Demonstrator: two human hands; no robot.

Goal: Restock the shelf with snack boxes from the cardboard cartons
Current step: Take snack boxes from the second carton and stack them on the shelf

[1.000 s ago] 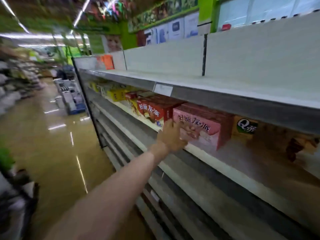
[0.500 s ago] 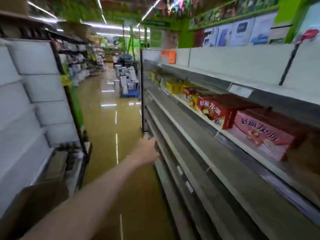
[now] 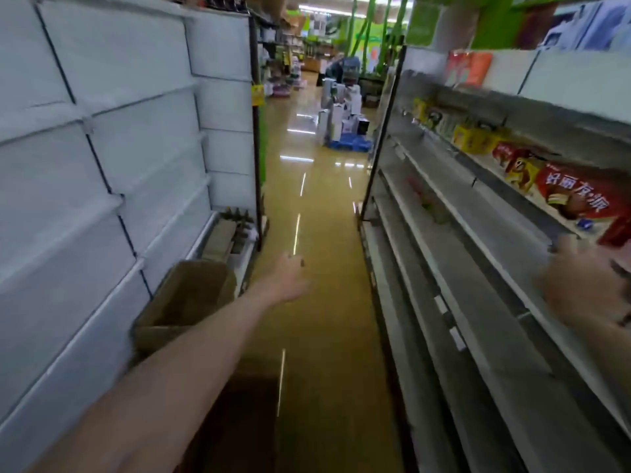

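Ahead, a stacked pallet [image 3: 345, 128] stands mid-aisle beyond a cardboard carton [image 3: 186, 302].

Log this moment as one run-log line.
left hand: empty, over aisle floor | right hand: blurred, empty, beside shelf | carton: on floor, left | red snack box: on shelf

Glossy floor [image 3: 317, 336], matt metal shelf [image 3: 478, 274], cardboard carton [image 3: 186, 302].

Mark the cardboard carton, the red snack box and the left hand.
cardboard carton [image 3: 191, 295]: head view, front wall.
red snack box [image 3: 577, 196]: head view, printed front face.
left hand [image 3: 288, 279]: head view, back of hand.
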